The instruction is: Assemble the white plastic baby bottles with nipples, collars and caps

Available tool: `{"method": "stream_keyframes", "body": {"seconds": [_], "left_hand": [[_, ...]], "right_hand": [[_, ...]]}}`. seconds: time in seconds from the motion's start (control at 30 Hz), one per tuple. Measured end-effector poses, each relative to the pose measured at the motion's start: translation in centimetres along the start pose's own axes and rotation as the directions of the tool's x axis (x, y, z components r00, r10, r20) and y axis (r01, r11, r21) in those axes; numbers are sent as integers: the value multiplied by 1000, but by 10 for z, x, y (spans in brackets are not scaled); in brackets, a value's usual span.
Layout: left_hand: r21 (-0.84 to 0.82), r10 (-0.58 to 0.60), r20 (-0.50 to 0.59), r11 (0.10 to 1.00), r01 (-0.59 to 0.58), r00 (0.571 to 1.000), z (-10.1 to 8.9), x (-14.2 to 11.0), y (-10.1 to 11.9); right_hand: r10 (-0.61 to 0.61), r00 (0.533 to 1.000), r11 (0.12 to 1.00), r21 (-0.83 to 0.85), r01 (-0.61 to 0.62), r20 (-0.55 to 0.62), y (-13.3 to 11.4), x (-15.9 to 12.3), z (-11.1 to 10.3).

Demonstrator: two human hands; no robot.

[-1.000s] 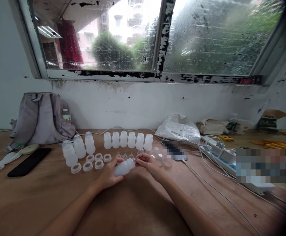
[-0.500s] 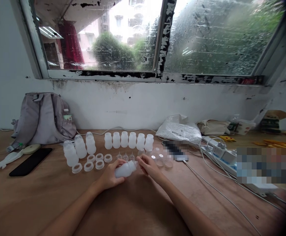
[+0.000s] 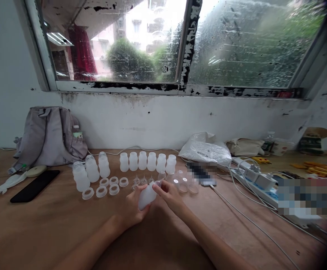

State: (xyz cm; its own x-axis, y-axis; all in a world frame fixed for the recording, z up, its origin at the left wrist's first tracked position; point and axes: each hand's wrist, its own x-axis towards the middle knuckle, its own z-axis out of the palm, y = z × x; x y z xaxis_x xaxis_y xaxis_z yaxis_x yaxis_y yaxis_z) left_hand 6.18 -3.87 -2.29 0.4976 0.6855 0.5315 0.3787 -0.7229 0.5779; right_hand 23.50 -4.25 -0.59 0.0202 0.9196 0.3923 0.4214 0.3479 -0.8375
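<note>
My left hand (image 3: 137,205) is wrapped round the body of a frosted white baby bottle (image 3: 146,197), which tilts up to the right. At its upper end my right hand (image 3: 167,193) is closed, thumb and fingers on the bottle's clear top, which they mostly hide. Just beyond my hands lie several clear nipples (image 3: 137,180), partly covered by the left hand. Several translucent collar rings (image 3: 114,189) lie to the left. Clear dome caps (image 3: 183,185) stand to the right of my right hand.
Open bottles (image 3: 142,161) stand in a row at the back, with capped bottles (image 3: 81,178) to their left. A black phone (image 3: 35,185) and a backpack (image 3: 51,135) are on the left. A plastic bag (image 3: 205,150), white cables (image 3: 239,213) and a power strip (image 3: 270,193) are on the right.
The bottle has turned more upright and shifted slightly right in my left hand. My right hand has come in from beside the bottle's top and closed on it.
</note>
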Motion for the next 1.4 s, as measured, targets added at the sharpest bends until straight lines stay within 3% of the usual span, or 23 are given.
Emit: {"method": "stream_keyframes", "body": {"seconds": [0.1,0.2,0.3,0.4,0.5,0.57,0.67,0.77,0.83,0.9,1.1,1.4], "left_hand": [[68,33,-20,997,-31,999,2,-1,-5],[60,-42,-52,997,45,998,0,2,-9],[16,-100,-125,995,102,987,-3,6,-12],[-43,-112,-160,993,106,981,-5,9,-17],[-126,-184,-150,978,166,972,-6,10,-22],[-182,-239,-134,960,213,962,-6,10,-25],[-248,-266,-106,940,234,958,-6,10,-27],[-285,-264,-79,930,232,961,-7,10,-27],[-299,-265,-65,925,234,962,-7,10,-27],[-309,-261,-48,922,234,964,-8,9,-27],[-349,-238,-7,911,221,971,-10,9,-25],[-362,-247,-2,903,230,969,-11,10,-26]], "right_hand": [[-9,998,997,-80,14,68,-1,-1,-1],[7,987,989,-145,16,160,2,4,-7],[10,1000,929,-370,-13,-12,11,13,-23],[71,968,748,-629,-211,-240,22,20,-42],[182,953,612,-731,-303,-243,33,23,-53],[221,957,611,-738,-286,-188,37,23,-54],[148,972,744,-628,-230,-180,37,24,-51],[52,974,941,-315,-121,-219,32,26,-49],[29,982,995,-89,-46,-188,28,25,-47],[9,993,999,38,-5,-119,26,23,-43],[5,999,991,130,-10,40,21,15,-26],[-15,996,992,126,5,84,19,11,-23]]}}
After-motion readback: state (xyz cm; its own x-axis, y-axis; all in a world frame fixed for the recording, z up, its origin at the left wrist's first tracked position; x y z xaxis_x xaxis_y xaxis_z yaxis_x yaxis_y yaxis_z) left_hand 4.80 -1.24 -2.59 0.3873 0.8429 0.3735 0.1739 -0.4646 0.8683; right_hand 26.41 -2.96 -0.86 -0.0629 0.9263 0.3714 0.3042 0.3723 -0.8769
